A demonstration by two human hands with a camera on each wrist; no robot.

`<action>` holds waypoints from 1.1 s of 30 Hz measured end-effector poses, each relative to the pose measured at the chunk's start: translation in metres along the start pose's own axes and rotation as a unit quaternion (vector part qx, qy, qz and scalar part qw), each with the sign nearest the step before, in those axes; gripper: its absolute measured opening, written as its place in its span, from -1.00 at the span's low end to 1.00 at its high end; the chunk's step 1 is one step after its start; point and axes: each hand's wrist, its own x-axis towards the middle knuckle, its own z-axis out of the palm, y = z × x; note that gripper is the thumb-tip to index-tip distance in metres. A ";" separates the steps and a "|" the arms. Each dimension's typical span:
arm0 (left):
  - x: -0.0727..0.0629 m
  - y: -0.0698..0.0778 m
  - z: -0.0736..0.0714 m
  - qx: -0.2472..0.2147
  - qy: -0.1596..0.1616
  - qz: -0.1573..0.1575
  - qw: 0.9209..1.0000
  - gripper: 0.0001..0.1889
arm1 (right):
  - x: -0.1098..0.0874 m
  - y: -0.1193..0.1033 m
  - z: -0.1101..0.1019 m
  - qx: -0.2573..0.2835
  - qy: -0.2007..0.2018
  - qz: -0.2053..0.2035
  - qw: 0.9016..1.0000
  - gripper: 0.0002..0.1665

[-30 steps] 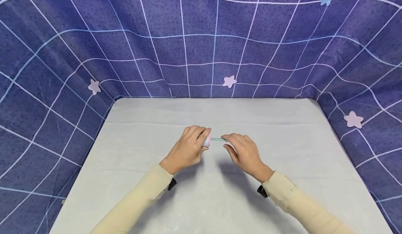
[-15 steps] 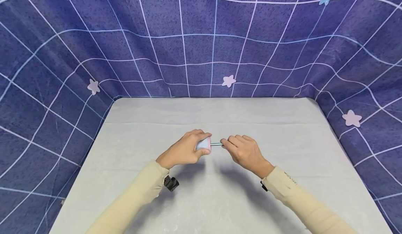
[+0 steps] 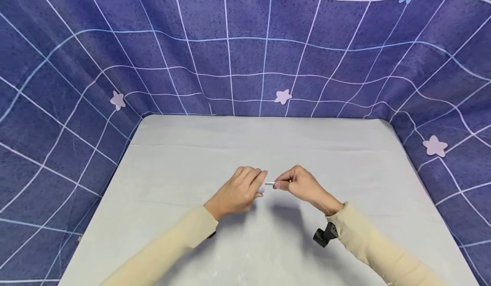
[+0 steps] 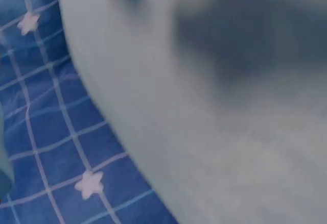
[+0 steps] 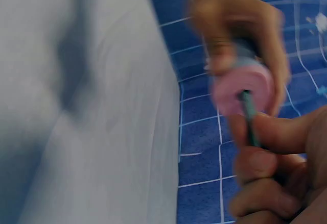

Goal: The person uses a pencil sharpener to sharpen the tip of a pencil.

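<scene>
My left hand [image 3: 239, 190] grips a small pencil sharpener [image 3: 261, 189], and its fingers hide most of the body. In the right wrist view the sharpener's round pink face [image 5: 261, 82] shows, with a dark hole at its middle. A thin green pencil [image 5: 249, 113] has one end in that hole. My right hand [image 3: 303, 184] pinches the pencil between thumb and fingertips, close to the sharpener, and covers its other end. Both hands are held over the table, with their shadows below. The left wrist view shows neither hand's work.
A white-covered table [image 3: 184, 149] lies beneath the hands. Blue curtains [image 3: 245, 56] with pale grid lines and stars enclose its back and sides. A black wrist camera [image 3: 325, 235] hangs under the right sleeve.
My right hand has rolled over, from the back of the hand upward to thumb side toward me, while holding the pencil. The left hand has turned too, and now covers more of the sharpener.
</scene>
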 end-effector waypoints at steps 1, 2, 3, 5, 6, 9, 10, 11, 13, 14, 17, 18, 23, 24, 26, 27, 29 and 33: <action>-0.001 0.003 0.003 0.024 0.015 0.009 1.000 -0.55 | 0.001 0.000 -0.003 0.031 -0.027 0.031 0.999 -0.83; -0.002 0.005 0.006 0.044 0.028 0.015 0.999 -0.54 | 0.003 0.001 -0.004 0.059 -0.050 0.053 0.996 -0.81; -0.003 0.006 0.008 0.064 0.038 0.022 0.997 -0.55 | 0.004 0.002 -0.006 0.084 -0.069 0.073 0.991 -0.81; -0.005 0.007 0.011 0.102 0.055 0.034 0.993 -0.58 | 0.007 0.004 -0.007 0.120 -0.096 0.104 0.983 -0.78; -0.006 0.007 0.012 0.113 0.062 0.039 0.991 -0.61 | 0.008 0.004 -0.008 0.135 -0.105 0.116 0.978 -0.77; -0.006 0.005 0.013 0.128 0.059 0.049 0.989 -0.66 | 0.009 0.006 -0.007 0.146 -0.112 0.117 0.976 -0.76; -0.006 0.004 0.013 0.125 0.052 0.047 0.990 -0.66 | 0.008 0.007 -0.007 0.136 -0.106 0.105 0.980 -0.76; -0.006 0.003 0.013 0.120 0.044 0.045 0.991 -0.66 | 0.007 0.007 -0.005 0.116 -0.094 0.089 0.985 -0.76; -0.005 0.001 0.012 0.108 0.021 0.035 0.993 -0.65 | 0.004 0.009 -0.001 0.048 -0.052 0.042 0.997 -0.79; -0.005 0.001 0.011 0.098 0.012 0.028 0.995 -0.64 | 0.003 0.010 0.001 0.008 -0.026 0.015 1.000 -0.82; -0.003 -0.002 0.007 0.071 -0.013 0.003 0.997 -0.58 | -0.001 0.014 0.009 -0.124 0.064 -0.081 0.987 -0.86; -0.002 -0.004 0.005 0.061 -0.020 -0.006 0.998 -0.54 | -0.002 0.016 0.012 -0.165 0.098 -0.118 0.974 -0.86; 0.004 -0.011 -0.005 -0.006 -0.032 -0.036 0.999 -0.38 | 0.002 0.027 0.013 -0.252 0.224 -0.292 0.895 -0.94; 0.005 -0.012 -0.007 -0.023 -0.031 -0.036 0.999 -0.38 | 0.003 0.029 0.012 -0.250 0.236 -0.317 0.884 -0.91; 0.005 -0.014 -0.009 -0.056 -0.029 -0.035 0.997 -0.37 | 0.004 0.033 0.012 -0.245 0.250 -0.349 0.869 -0.81; 0.004 -0.015 -0.010 -0.069 -0.028 -0.032 0.997 -0.37 | 0.005 0.035 0.012 -0.241 0.252 -0.359 0.866 -0.76; 0.003 -0.017 -0.011 -0.087 -0.029 -0.025 0.996 -0.35 | 0.006 0.038 0.013 -0.237 0.253 -0.368 0.862 -0.68; 0.000 -0.020 -0.011 -0.085 -0.032 -0.009 0.996 -0.33 | 0.007 0.041 0.016 -0.237 0.250 -0.374 0.861 -0.70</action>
